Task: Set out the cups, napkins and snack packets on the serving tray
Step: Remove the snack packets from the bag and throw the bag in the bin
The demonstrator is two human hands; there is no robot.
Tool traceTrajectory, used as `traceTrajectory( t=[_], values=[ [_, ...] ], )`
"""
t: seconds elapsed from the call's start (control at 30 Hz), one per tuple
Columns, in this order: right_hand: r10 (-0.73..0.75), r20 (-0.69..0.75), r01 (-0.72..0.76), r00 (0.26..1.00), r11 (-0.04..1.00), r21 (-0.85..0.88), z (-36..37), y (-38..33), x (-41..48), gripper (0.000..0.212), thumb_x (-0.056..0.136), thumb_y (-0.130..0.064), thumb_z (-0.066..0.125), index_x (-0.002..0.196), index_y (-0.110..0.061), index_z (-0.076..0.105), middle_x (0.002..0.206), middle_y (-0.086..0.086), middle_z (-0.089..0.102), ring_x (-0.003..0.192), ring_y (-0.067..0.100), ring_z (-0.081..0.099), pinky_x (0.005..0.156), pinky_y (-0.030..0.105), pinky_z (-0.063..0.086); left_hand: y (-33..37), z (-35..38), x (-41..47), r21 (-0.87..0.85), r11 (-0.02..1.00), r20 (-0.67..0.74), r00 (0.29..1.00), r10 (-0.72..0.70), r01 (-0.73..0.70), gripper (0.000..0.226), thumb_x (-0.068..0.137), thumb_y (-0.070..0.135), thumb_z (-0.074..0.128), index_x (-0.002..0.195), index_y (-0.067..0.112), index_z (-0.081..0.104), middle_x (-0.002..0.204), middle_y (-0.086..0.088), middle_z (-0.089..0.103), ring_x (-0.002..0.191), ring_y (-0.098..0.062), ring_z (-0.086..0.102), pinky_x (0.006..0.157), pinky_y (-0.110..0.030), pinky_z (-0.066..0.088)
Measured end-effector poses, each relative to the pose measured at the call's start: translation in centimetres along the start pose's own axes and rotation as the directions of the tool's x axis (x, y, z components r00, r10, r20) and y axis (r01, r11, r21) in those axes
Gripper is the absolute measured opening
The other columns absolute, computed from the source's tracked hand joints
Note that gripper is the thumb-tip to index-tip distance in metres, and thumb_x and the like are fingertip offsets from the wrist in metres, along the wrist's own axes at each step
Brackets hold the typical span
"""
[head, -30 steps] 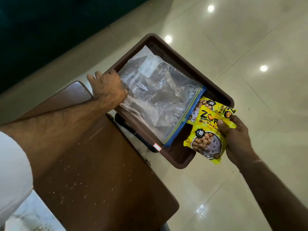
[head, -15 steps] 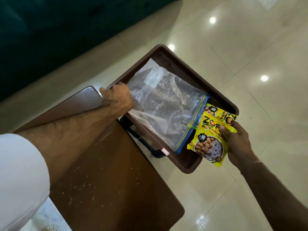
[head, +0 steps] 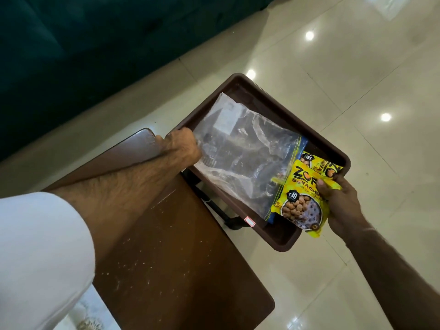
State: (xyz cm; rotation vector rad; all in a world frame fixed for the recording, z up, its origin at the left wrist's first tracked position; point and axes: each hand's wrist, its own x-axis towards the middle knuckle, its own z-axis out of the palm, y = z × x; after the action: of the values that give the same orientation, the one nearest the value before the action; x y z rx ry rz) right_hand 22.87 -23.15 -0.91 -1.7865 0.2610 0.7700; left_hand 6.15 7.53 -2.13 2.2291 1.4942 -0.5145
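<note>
At the tray's (head: 266, 96) four-o'clock rim, the right hand (head: 342, 206) clasps two yellow snack packets (head: 300, 198). A clear zip bag (head: 247, 148) lies inside; at nine o'clock, the left hand (head: 181, 146) clenches the tray's edge beside the table (head: 166, 258).

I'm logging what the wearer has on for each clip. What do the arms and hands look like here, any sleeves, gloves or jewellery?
Both hands are bare, no gloves. The left hand leads back along a bare, hairy forearm to a white sleeve pushed up near the elbow. The right hand has a thin band at the wrist; its forearm is bare to the frame's edge. No rings can be made out.
</note>
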Motion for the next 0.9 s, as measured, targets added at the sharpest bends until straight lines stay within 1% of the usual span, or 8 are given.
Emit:
traceTrajectory(
  t=[0.13,0.27,0.37,0.5,0.6,0.67,0.77,0.9],
  values=[
    [0.02,-0.005,-0.02,1.0,1.0,-0.015,0.4,-0.5,0.4,0.024,0.096,-0.006,0.062,0.117,-0.018,0.064,0.105,0.002,0.076,0.092,0.026,0.074,0.086,0.046,0.057,-0.6,-0.8,-0.6,-0.293,0.95,-0.112,0.991,0.076,-0.106,0.012,0.082,0.027,0.075,0.087,0.018,0.069,0.092,-0.003,0.067,0.091,-0.021,0.061,0.09,-0.04,0.04],
    [0.034,0.029,-0.035,0.999,0.999,0.002,2.4,-1.0,0.8,0.024,0.096,-0.004,0.061,0.116,-0.017,0.063,0.106,0.005,0.075,0.089,0.025,0.074,0.084,0.045,0.059,-2.8,-5.7,-2.2,-0.724,0.649,-0.159,0.972,0.173,-0.234,0.012,0.081,0.014,0.075,0.079,0.012,0.063,0.081,-0.002,0.065,0.064,-0.01,0.062,0.049,-0.022,0.048],
    [0.043,0.101,-0.05,0.994,0.996,0.069,5.5,-1.6,1.1,0.025,0.097,-0.001,0.058,0.117,-0.015,0.062,0.102,0.007,0.076,0.083,0.023,0.077,0.076,0.045,0.062,-5.8,-10.0,-3.6,-0.897,0.363,-0.138,0.939,0.315,-0.254,0.021,0.084,-0.005,0.061,0.074,0.011,0.053,0.088,-0.017,0.066,0.088,-0.028,0.069,0.067,-0.029,0.058],
    [0.089,0.111,-0.097,0.99,0.992,0.076,9.9,-2.5,1.8,0.032,0.096,-0.001,0.061,0.127,-0.005,0.057,0.114,0.015,0.072,0.097,0.03,0.073,0.086,0.049,0.059,-8.9,-13.3,-4.7,-0.997,0.072,0.029,0.899,0.437,-0.003,0.023,0.079,0.001,0.046,0.098,0.007,0.058,0.111,-0.013,0.07,0.105,-0.03,0.069,0.091,-0.05,0.056],
    [0.023,-0.062,-0.045,0.998,0.918,-0.395,12.5,-4.2,1.3,0.057,0.084,-0.012,0.077,0.135,-0.003,0.052,0.134,0.018,0.061,0.121,0.036,0.062,0.103,0.051,0.05,-10.4,-15.0,-5.8,-0.992,-0.025,0.098,0.872,0.479,0.125,0.055,0.083,0.003,0.03,0.131,-0.006,0.053,0.133,-0.027,0.061,0.123,-0.044,0.058,0.1,-0.061,0.047],
    [-0.229,-0.133,0.094,0.964,0.766,-0.636,14.1,-7.1,-0.6,0.074,0.076,-0.014,0.078,0.141,-0.008,0.043,0.145,0.015,0.047,0.134,0.036,0.047,0.111,0.049,0.04,-11.1,-16.4,-6.7,-0.98,-0.073,0.128,0.864,0.487,0.187,0.063,0.082,0.005,0.025,0.138,-0.007,0.049,0.136,-0.03,0.056,0.125,-0.051,0.054,0.103,-0.066,0.042],
    [-0.496,0.322,0.592,0.806,0.673,-0.444,16.9,-13.8,-4.3,0.098,0.066,-0.018,0.078,0.152,-0.025,0.031,0.156,0.004,0.031,0.143,0.026,0.033,0.117,0.04,0.031,-12.4,-18.8,-7.9,-0.955,-0.12,0.159,0.808,0.567,0.272,0.07,0.074,0.009,0.033,0.141,-0.005,0.048,0.133,-0.033,0.057,0.126,-0.054,0.051,0.1,-0.068,0.041],
    [-0.216,0.873,0.77,0.437,0.591,-0.239,21.2,-23.6,-12.0,0.096,0.07,-0.007,0.089,0.151,-0.022,0.039,0.153,0.0,0.046,0.14,0.016,0.045,0.115,0.038,0.04,-14.9,-23.6,-10.9,-0.945,-0.149,0.137,0.765,0.629,0.292,0.061,0.072,0.01,0.035,0.126,-0.014,0.048,0.108,-0.034,0.067,0.108,-0.054,0.062,0.09,-0.062,0.05]
  ],
)
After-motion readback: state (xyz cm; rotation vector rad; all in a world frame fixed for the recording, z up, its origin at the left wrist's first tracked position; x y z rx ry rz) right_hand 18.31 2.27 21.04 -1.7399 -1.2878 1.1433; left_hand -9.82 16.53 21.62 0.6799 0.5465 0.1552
